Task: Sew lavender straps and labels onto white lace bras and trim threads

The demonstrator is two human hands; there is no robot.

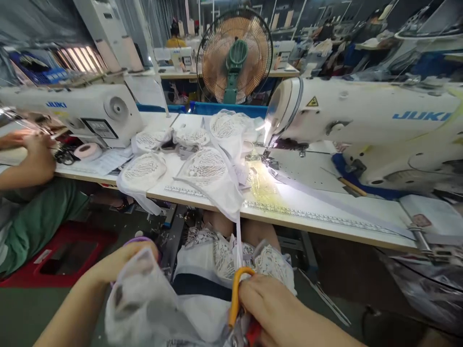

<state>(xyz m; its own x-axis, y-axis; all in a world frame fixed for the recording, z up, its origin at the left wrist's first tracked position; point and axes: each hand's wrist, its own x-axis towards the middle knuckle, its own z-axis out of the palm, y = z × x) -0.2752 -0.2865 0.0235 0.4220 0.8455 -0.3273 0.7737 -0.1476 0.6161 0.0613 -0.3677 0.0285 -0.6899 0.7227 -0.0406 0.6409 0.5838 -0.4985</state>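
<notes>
My right hand (273, 301) is closed around scissors with an orange handle (236, 294); some red shows under the fingers, and the blades are partly out of view. My left hand (139, 258) grips a white bra piece (144, 299), whose cloth covers most of the fingers. Something purple (142, 239) shows beside that hand, its kind unclear. More white lace bra pieces (271, 265) lie across the lap, with a dark band (202, 286) among them. A narrow white strip (238, 241) runs from the table-edge bra piece (210, 173) down toward my right hand.
A JUKI sewing machine (347, 106) with its lamp lit stands at the right, and another (79, 113) at the left. Several lace cups (142, 171) lie on the white table (307, 202). A co-worker's arm (36, 154) is at the left. Behind stands a large fan (235, 53).
</notes>
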